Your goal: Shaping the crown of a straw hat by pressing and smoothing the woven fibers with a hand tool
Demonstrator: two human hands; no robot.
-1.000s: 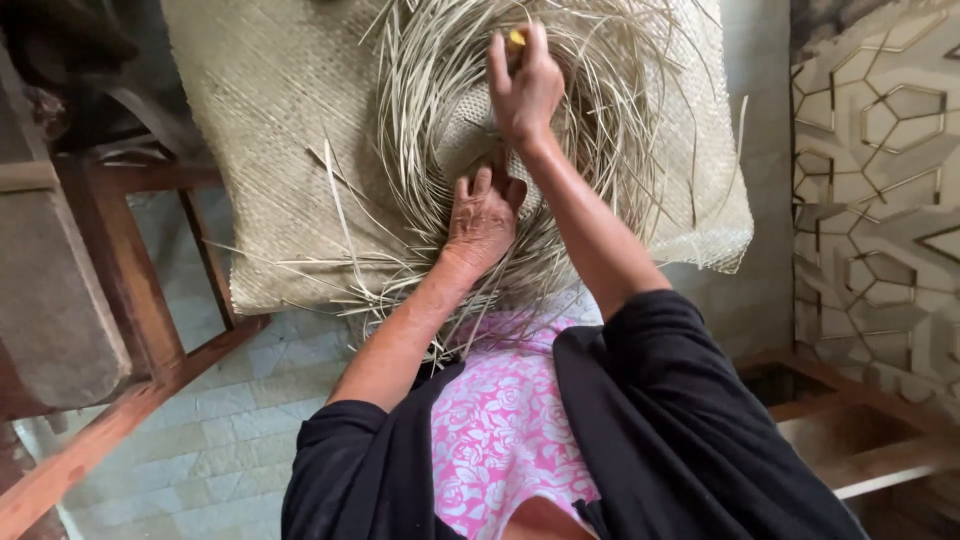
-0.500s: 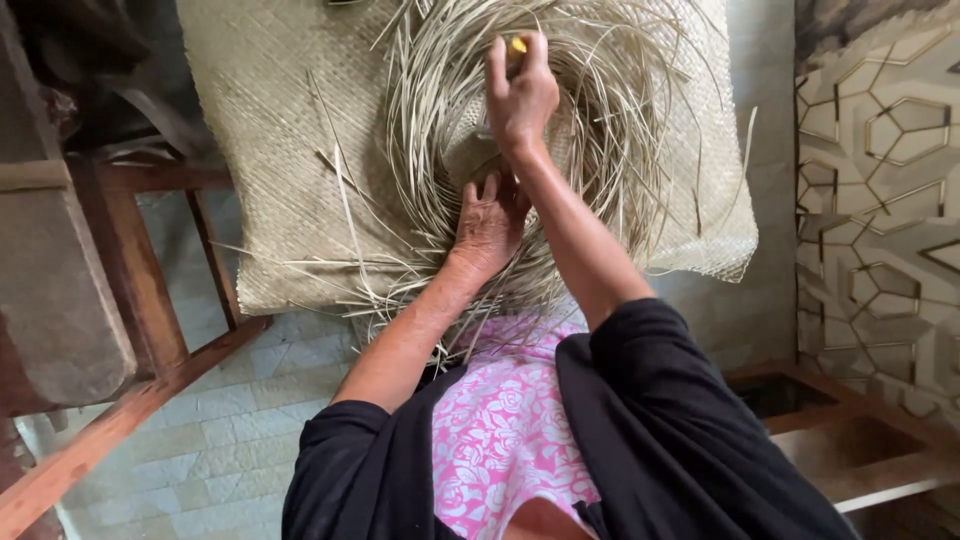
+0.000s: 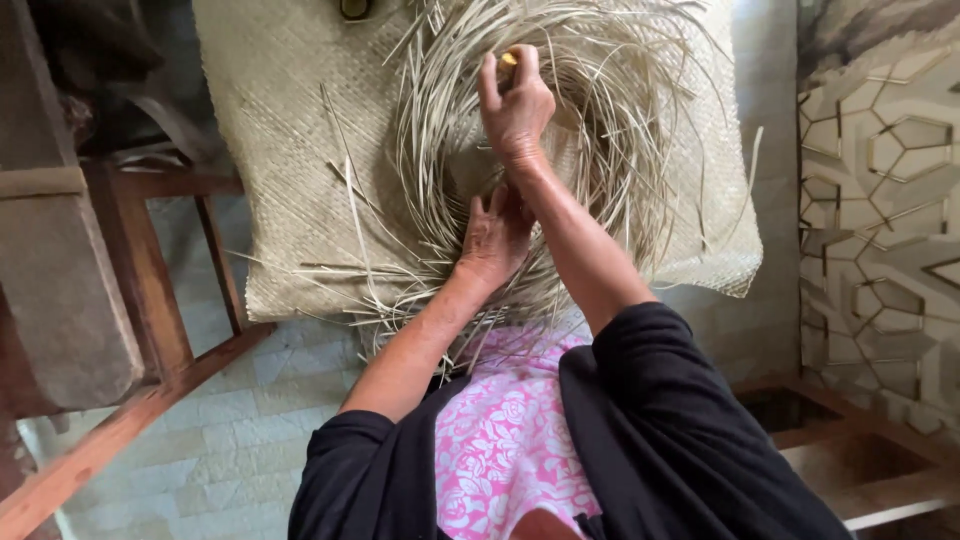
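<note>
A loose ring of pale dried straw strips (image 3: 610,150) lies coiled on a woven straw mat (image 3: 290,150). My right hand (image 3: 515,105) is raised over the middle of the coil, fingers closed around a small yellow object (image 3: 508,62) at the fingertips. My left hand (image 3: 493,240) rests lower down, pressing on the near side of the coil with its fingers among the strips. The right forearm crosses just above the left hand.
A wooden chair frame (image 3: 150,330) stands at the left on a pale tiled floor (image 3: 240,440). A patterned panel (image 3: 880,200) and a low wooden ledge (image 3: 880,470) are at the right. A small dark round object (image 3: 355,8) sits at the mat's far edge.
The view has shifted slightly. My right hand stays raised with the yellow object and my left hand remains on the strips, with only small movement.
</note>
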